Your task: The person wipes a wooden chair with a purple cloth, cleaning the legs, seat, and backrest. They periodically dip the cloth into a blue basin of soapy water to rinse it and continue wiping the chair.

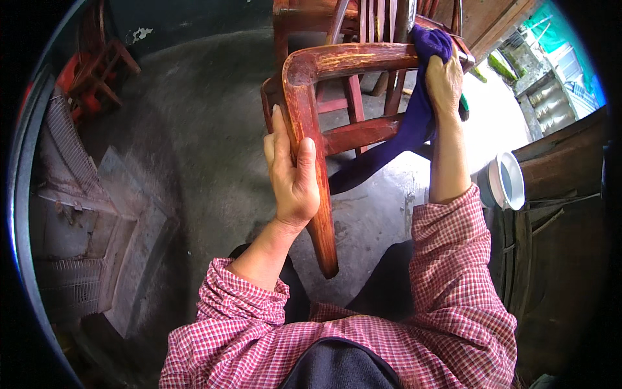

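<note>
A worn reddish-brown wooden chair (357, 58) is tilted in front of me, one leg pointing down towards my knees. My left hand (294, 170) grips that chair leg (323, 233), its thumb along the near face and its fingers along the left side. Around the far part of the chair's rail, my right hand (444, 80) presses a bunched purple cloth (420, 112). The cloth's long loose end hangs down to the left, behind the leg. My right palm and some fingertips are hidden.
A pale bucket or basin (510, 180) stands at the right beside dark timber (559, 170). Another wooden chair (109, 68) is at the far left. Wire-mesh panels (73, 141) and boards lie below it. The floor (218, 121) is bare concrete; a balustrade (549, 99) shows outside.
</note>
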